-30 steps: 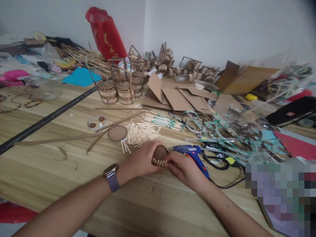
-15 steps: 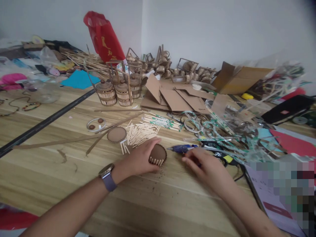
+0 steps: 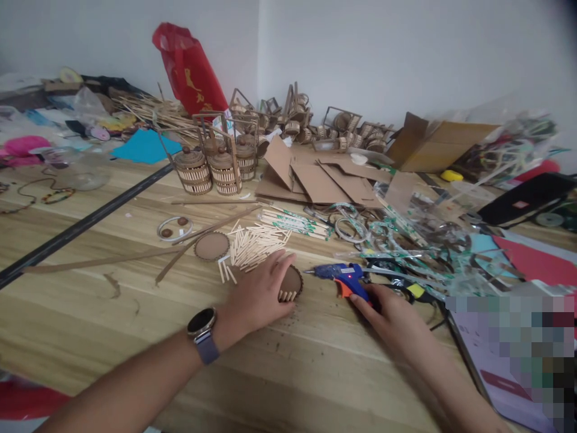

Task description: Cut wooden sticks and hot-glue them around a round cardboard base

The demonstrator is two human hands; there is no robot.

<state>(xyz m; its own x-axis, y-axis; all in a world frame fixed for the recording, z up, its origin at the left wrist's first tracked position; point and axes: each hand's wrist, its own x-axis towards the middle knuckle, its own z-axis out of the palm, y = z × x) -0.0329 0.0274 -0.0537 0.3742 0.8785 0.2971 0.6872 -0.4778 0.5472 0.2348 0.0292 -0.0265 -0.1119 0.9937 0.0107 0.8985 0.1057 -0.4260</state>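
My left hand, with a watch on the wrist, curves around a round brown cardboard disc with a scalloped edge. A short row of small wooden sticks stands upright along the disc's near edge; the fingers hide its left part. To the right, my right hand has its thumb and fingers around the handle end of a blue glue gun with an orange trigger. The gun's nozzle points left towards the disc. Beyond my left hand lie a pile of short wooden sticks and a second scalloped disc.
Small lidded baskets with handles stand behind the sticks. Cardboard sheets lie at the back. Tangled plastic strips and wrappers crowd the right side. A white ring with two brown beads lies left, near brown strips.
My right hand has shifted back and right along the glue gun, uncovering its body and orange trigger. The nozzle keeps nearly the same place. My left hand has shifted slightly over the disc.
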